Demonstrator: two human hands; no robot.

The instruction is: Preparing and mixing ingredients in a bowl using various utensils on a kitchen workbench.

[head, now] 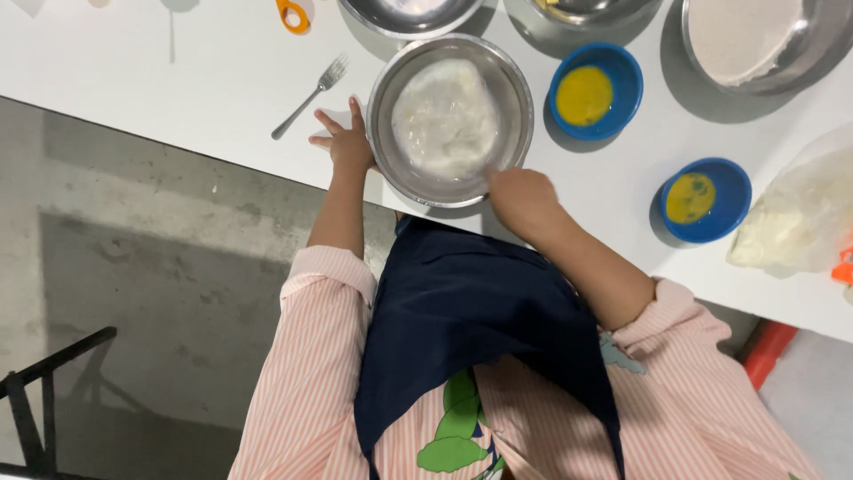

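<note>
A steel bowl [384, 133] holding a pale, wet white dough [444, 120] stands near the front edge of the white table [178, 80]. My left hand [342, 142] lies flat on the table with fingers spread, pressed against the bowl's left side. My right hand [524, 200] is at the bowl's near right rim, curled knuckles up, with its fingertips hidden towards the inside of the bowl. I cannot see whether it grips anything.
A fork [311, 96] lies left of the bowl. Two blue bowls [593, 92] [705, 200] with yellow liquid sit to the right. A large steel bowl of flour [755, 40], a plastic bag of white stuff [800, 218] and more steel bowls [409, 13] stand around. A black frame [44, 391] is on the floor.
</note>
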